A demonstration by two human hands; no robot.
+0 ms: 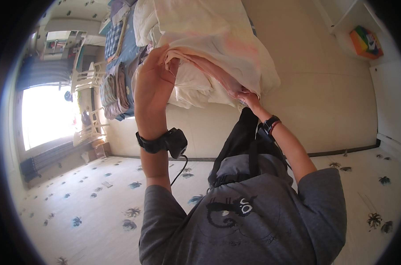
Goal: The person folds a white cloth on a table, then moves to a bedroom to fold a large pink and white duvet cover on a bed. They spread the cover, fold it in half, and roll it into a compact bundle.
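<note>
A thin white-and-pink cloth, perhaps a quilt cover [217, 43], stretches before me with its pink hem [208, 68] sagging between my hands. My left hand [157, 68] is raised and grips one end of that hem; its fingertips are partly hidden by the fabric. Lower and to the right, my right hand [249, 98] pinches the other end. Beneath the hem, a bunched cream quilt [194, 82] shows, and part of it hangs over the near side of the bed.
On the blue bedding [129, 43] to the left lie a checked folded cloth [114, 41] and a stack of folded fabrics [114, 91]. White chairs [89, 74] stand by the bright window [48, 116]. A multicoloured box [366, 42] rests on the right.
</note>
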